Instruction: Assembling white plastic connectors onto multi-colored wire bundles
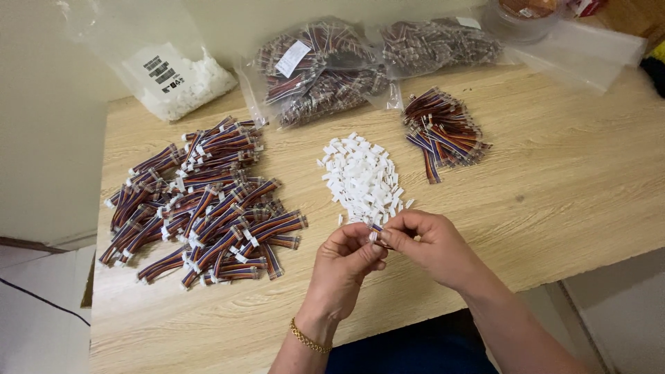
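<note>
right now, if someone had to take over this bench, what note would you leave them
Left hand and right hand meet at the table's near edge, pinching one short multicoloured wire piece between their fingertips; a white bit shows at its end.

Pile of loose white connectors: just beyond the hands, mid-table.

Large heap of wire bundles with white ends: on the left.

Smaller stack of wire bundles: far right of centre, no white ends that I can make out.

Sealed bags of wires and a bag of white parts wait along the back.

Done, apparently: the left heap. Left: the small stack and the bags.
</note>
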